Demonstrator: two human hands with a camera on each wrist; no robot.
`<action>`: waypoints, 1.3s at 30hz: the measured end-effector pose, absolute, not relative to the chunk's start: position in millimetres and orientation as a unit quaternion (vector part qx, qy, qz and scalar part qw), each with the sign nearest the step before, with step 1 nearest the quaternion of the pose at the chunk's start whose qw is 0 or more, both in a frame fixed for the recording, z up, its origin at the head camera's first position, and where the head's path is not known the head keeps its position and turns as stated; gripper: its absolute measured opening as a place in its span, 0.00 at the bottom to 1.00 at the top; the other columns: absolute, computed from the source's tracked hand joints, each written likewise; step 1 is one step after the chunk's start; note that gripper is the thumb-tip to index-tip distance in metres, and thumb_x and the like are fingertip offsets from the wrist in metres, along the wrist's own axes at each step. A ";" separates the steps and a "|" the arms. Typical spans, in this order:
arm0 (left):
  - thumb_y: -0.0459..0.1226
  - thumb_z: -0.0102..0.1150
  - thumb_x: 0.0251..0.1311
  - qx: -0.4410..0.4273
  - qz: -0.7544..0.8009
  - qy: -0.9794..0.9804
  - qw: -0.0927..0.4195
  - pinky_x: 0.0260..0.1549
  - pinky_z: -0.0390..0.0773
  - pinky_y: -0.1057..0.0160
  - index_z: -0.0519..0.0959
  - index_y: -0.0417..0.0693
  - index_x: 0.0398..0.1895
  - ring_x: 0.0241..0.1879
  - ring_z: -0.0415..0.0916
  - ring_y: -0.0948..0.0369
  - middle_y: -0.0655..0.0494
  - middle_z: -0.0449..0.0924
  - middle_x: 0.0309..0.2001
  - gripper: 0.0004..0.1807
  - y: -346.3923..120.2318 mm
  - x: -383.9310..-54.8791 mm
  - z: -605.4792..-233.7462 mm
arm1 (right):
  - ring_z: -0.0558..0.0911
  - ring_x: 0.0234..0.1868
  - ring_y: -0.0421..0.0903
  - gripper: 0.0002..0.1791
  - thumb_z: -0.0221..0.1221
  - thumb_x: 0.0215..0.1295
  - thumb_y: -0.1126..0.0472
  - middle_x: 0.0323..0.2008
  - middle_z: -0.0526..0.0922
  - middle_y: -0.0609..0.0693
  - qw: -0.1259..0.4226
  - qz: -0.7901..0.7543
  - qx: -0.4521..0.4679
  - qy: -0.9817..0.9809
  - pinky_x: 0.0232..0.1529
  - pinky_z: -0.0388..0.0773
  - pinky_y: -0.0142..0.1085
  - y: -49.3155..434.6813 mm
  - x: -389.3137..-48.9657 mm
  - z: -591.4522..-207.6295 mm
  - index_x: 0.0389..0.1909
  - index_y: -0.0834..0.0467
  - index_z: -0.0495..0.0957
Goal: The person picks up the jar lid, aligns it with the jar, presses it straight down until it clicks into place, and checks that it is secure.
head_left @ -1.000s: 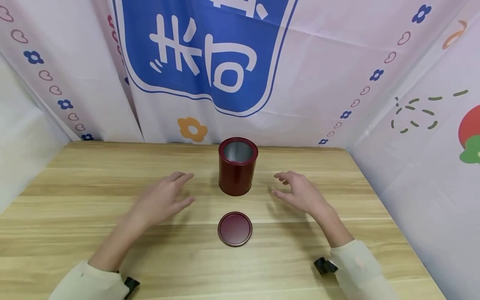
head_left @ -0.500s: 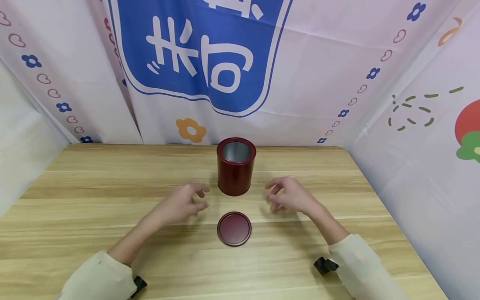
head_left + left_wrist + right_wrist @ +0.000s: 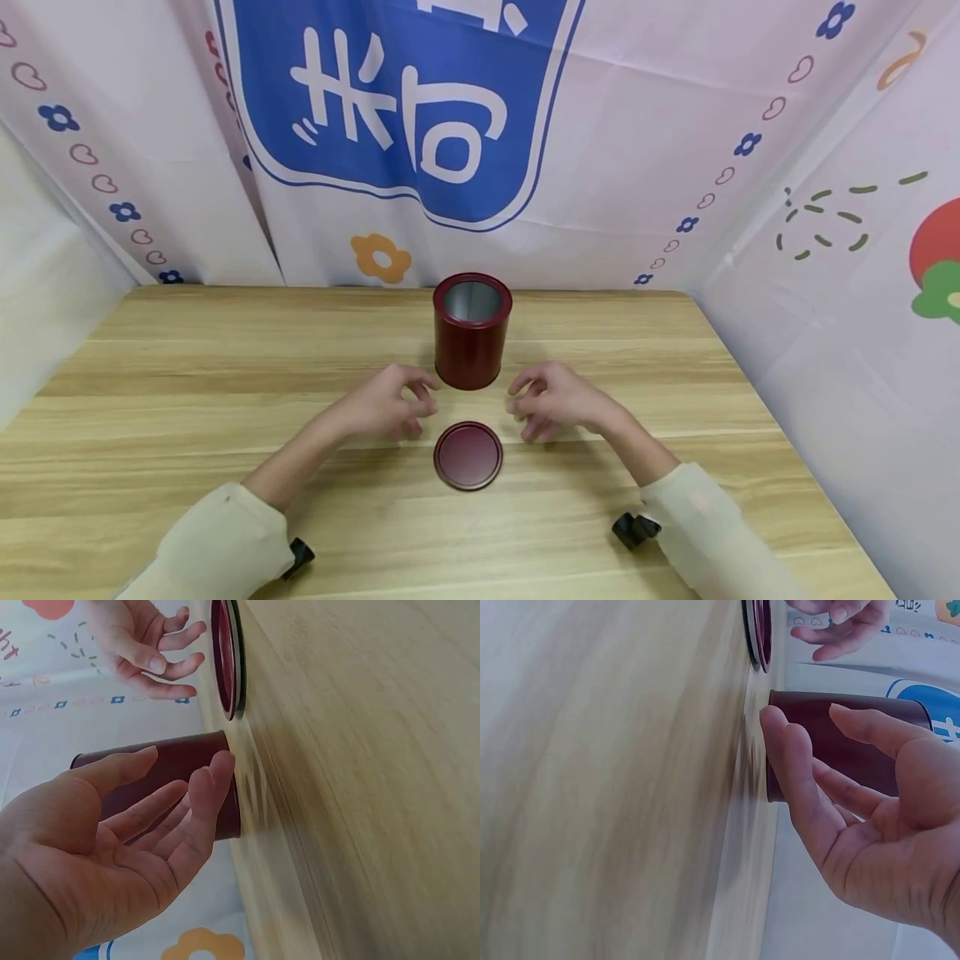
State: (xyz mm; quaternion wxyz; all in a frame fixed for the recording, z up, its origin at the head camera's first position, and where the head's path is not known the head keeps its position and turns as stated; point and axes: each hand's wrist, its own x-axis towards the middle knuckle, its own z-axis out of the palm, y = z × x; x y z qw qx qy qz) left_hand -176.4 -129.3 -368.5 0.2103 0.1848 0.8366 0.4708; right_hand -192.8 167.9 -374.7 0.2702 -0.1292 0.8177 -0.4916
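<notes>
An uncovered dark red tin can (image 3: pixel 470 354) stands upright toward the back of the table, its silvery inside showing from above. In front of it lies its round, dark red lid (image 3: pixel 468 456), flat on the wood. My left hand (image 3: pixel 390 404) hovers to the left, between can and lid, fingers loosely bent and holding nothing. On the opposite side my right hand (image 3: pixel 558 400) mirrors it, also bare, with fingers relaxed and spread. Both wrist views show the palms facing inward, the can (image 3: pixel 165 776) behind the left fingers and the can (image 3: pixel 847 742) behind the right ones.
The wooden table (image 3: pixel 187 358) meets a printed white cloth (image 3: pixel 600 167) at the back, and more cloth hangs along both sides. Black camera mounts (image 3: pixel 633 529) sit at the cuffs of the pale sleeves (image 3: pixel 217 542).
Both hands have moved inward toward the lid, the left one to the right and the right one to the left and nearer. Their fingers have bent more. Can and lid stay put.
</notes>
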 end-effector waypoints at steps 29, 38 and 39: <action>0.31 0.54 0.73 0.093 0.561 0.759 0.317 0.22 0.88 0.59 0.69 0.27 0.64 0.24 0.86 0.52 0.37 0.82 0.45 0.22 -114.1 -171.0 -375.2 | 0.91 0.35 0.56 0.18 0.57 0.70 0.64 0.43 0.85 0.62 0.372 -0.564 -0.082 0.733 0.33 0.90 0.44 159.7 -186.0 -387.0 0.56 0.70 0.77; 0.33 0.54 0.73 0.068 0.583 0.744 0.318 0.26 0.89 0.56 0.67 0.28 0.66 0.24 0.86 0.51 0.36 0.80 0.45 0.24 -113.7 -171.4 -379.4 | 0.91 0.36 0.58 0.17 0.55 0.71 0.66 0.42 0.86 0.63 0.385 -0.587 -0.068 0.709 0.35 0.90 0.47 158.2 -185.9 -388.3 0.55 0.71 0.77; 0.33 0.54 0.73 0.064 0.585 0.744 0.318 0.26 0.89 0.56 0.67 0.28 0.66 0.24 0.86 0.51 0.36 0.80 0.45 0.23 -113.9 -171.5 -379.8 | 0.91 0.36 0.59 0.17 0.55 0.71 0.66 0.42 0.86 0.63 0.386 -0.588 -0.068 0.707 0.35 0.90 0.47 158.2 -186.0 -388.4 0.55 0.71 0.76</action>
